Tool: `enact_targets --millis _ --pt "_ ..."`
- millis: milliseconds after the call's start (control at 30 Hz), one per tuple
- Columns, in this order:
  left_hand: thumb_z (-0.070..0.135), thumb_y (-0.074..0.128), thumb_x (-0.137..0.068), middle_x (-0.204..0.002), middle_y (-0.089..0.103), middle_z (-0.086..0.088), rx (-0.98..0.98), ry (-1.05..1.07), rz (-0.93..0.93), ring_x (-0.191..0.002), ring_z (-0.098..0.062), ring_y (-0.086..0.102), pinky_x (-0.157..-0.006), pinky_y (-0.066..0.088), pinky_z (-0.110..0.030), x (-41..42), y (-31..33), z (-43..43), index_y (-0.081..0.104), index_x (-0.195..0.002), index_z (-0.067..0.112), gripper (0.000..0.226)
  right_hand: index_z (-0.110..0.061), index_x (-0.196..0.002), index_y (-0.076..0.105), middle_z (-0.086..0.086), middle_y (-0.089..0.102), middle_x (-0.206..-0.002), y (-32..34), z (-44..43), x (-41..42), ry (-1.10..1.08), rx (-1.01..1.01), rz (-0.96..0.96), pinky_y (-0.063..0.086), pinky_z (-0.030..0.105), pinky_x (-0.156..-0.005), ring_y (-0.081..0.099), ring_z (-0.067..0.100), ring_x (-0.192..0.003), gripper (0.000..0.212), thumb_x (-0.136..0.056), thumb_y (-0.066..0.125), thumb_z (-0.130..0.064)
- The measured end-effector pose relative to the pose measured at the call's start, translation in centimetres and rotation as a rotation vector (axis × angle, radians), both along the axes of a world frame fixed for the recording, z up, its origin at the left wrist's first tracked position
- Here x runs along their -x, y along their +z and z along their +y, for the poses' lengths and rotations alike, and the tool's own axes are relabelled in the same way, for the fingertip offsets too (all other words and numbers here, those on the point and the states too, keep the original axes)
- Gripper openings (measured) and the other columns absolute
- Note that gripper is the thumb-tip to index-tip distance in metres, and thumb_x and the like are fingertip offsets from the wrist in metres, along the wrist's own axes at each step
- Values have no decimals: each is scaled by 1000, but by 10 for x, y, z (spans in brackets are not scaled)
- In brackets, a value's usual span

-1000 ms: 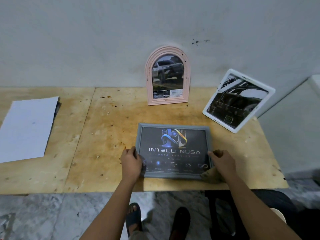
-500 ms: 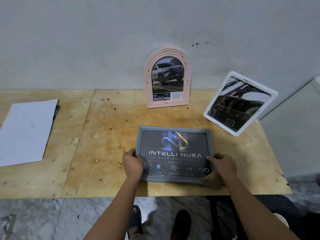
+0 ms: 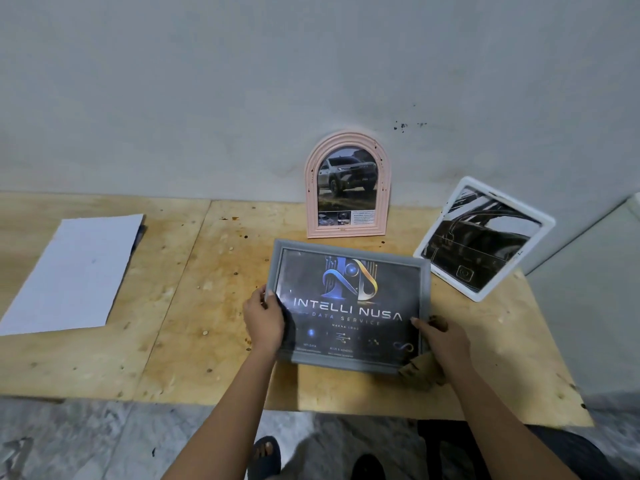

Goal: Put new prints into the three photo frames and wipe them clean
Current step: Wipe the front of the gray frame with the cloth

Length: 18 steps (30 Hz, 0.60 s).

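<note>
Grey frame (image 3: 349, 306) with the "INTELLI NUSA" print sits over the front of the worktop (image 3: 207, 306), just before the pink arched frame (image 3: 348, 185) leaning on the wall. The left hand (image 3: 265, 322) grasps its left edge and the right hand (image 3: 445, 342) grasps its right edge, with a brownish cloth (image 3: 420, 374) bunched beneath. A white frame (image 3: 483, 239) leans at the right, and a paper sheet (image 3: 72, 271) lies far left.
</note>
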<state>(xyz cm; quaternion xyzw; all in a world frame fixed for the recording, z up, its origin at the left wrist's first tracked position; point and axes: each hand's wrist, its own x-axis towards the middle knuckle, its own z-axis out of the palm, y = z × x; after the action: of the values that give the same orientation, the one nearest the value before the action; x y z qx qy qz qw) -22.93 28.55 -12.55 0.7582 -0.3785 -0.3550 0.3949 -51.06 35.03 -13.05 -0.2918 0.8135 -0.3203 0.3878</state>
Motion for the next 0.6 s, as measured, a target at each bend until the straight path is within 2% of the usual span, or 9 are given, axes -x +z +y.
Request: enact_targets --millis 67,133,167,200,267,367,467,533,600 --pt "27 42 -98 -112 57 -17 50 33 20 -98 -31 56 -77 50 -34 -7 9 -3 59 -117 4 34 -11 -97 63 5 63 -91 12 -7 -7 44 92 19 41 27 -68 55 19 -81 27 -82 70 -31" --pt "26 43 -98 -109 56 -16 76 69 53 -87 -26 55 -49 45 -14 -16 20 -5 59 -113 1 33 -9 -88 61 3 61 -81 25 -15 -15 86 164 48 37 22 -58 55 16 -73 22 -83 68 -29" --pt "26 44 -98 -108 56 -18 93 91 63 -84 -25 53 -43 41 -9 -22 26 -5 58 -112 -1 33 -8 -85 60 2 60 -77 30 -20 -19 99 189 57 35 21 -55 55 14 -71 23 -83 68 -29" --pt "25 44 -98 -108 55 -20 118 107 65 -83 -24 52 -43 40 -7 -27 30 -6 58 -110 -3 33 -8 -83 60 2 60 -76 33 -25 -23 107 211 54 34 20 -53 55 14 -69 23 -83 69 -29" --pt "27 45 -97 -108 57 -19 176 143 87 -84 -23 52 -46 42 -13 -39 38 -4 58 -107 0 32 -8 -88 61 5 63 -82 37 -34 -34 116 263 5 39 22 -55 59 18 -74 24 -81 71 -29" --pt "33 42 -98 -96 59 -6 214 179 193 -76 -15 54 -58 46 -24 -55 50 0 55 -104 9 28 -7 -107 60 7 63 -101 41 -47 -56 100 313 -58 46 28 -72 59 23 -93 35 -81 71 -28" --pt "37 38 -99 -87 54 2 254 195 250 -75 -12 52 -59 44 -26 -77 59 -4 49 -106 12 28 -7 -108 57 10 62 -105 45 -66 -83 143 357 -70 44 30 -78 58 24 -97 33 -83 70 -24" --pt "40 36 -99 -89 54 1 271 182 255 -76 -13 52 -59 43 -27 -99 60 -16 47 -108 15 29 -6 -107 58 13 64 -105 45 -84 -104 149 376 -59 47 33 -82 59 27 -98 33 -83 70 -24" --pt "44 36 -98 -97 57 -2 263 157 278 -84 -16 55 -70 47 -34 -125 57 -34 49 -110 18 32 -3 -106 58 15 64 -105 44 -104 -126 143 396 -42 47 33 -83 59 28 -97 31 -83 69 -21"
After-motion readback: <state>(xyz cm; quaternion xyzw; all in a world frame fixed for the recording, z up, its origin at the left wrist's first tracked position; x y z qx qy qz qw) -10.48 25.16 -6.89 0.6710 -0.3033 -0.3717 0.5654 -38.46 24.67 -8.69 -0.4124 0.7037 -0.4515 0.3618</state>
